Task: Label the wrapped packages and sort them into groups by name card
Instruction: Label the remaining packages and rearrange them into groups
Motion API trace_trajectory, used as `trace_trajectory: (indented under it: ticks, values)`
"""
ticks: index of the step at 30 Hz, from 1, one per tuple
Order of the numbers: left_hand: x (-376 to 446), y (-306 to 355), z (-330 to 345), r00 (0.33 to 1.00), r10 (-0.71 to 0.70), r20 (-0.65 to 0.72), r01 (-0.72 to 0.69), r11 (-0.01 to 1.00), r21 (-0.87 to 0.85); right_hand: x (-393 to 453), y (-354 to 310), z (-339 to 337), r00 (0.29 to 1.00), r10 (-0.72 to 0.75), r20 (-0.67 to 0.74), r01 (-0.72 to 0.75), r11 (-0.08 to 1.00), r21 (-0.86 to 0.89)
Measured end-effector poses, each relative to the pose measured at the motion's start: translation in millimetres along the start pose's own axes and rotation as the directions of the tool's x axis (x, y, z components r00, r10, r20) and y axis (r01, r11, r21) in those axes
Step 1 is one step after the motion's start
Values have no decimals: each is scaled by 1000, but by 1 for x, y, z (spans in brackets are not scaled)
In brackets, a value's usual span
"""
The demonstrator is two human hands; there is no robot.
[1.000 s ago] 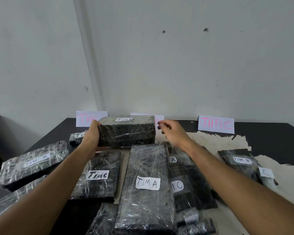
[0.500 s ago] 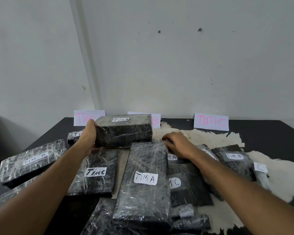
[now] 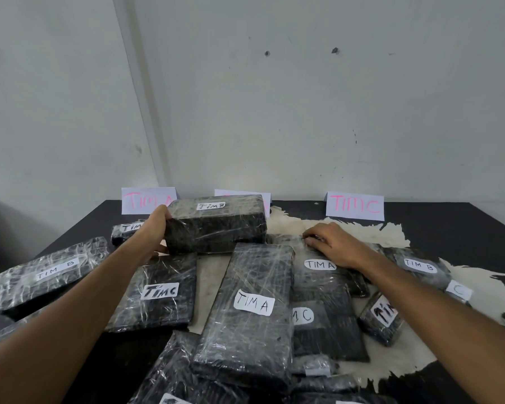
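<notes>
Several black packages in clear wrap with white labels lie on a black table (image 3: 438,217). My left hand (image 3: 155,228) grips the left end of a thick block labelled TIM B (image 3: 216,223), which stands on its long side near the back. My right hand (image 3: 330,243) rests with curled fingers on the far edge of a flat package labelled TIM A (image 3: 318,272). Three name cards stand against the wall: TIM A (image 3: 146,199), a middle card (image 3: 266,196) mostly hidden behind the block, and TIM C (image 3: 354,205).
A long TIM A package (image 3: 251,310) lies in the middle, a TIM C package (image 3: 161,293) to its left, a TIM B package (image 3: 47,272) at far left and another TIM B package (image 3: 420,266) at right. Pale torn paper (image 3: 362,231) covers part of the table.
My right hand let go of the block's right end and came down onto the flat TIM A package. My left hand still holds the block, which has stayed in about the same place.
</notes>
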State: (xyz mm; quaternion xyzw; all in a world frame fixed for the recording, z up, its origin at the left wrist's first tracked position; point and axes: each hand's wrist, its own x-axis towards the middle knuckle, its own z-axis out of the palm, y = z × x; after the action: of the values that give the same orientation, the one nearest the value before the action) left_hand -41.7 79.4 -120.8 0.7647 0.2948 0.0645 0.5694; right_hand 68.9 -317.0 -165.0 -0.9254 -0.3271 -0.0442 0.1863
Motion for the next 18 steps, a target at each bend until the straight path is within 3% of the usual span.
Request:
trace_trajectory:
  ticks: [6, 10, 14, 18]
  values:
    - [2, -1, -8, 1000, -8, 24, 8, 999, 38, -9, 14, -4, 1000, 4, -1, -4, 1000, -24]
    - [6, 2, -10, 999, -27, 32, 25, 998, 59, -10, 11, -5, 999, 28, -42, -33, 990, -135]
    - [13, 3, -4, 999, -27, 44, 23, 994, 103, -4, -20, -5, 979, 82, -185, -65, 993, 95]
    - [12, -1, 4, 996, 91, -4, -88, 973, 215, 19, -65, -6, 983, 94, -155, -30, 928, 371]
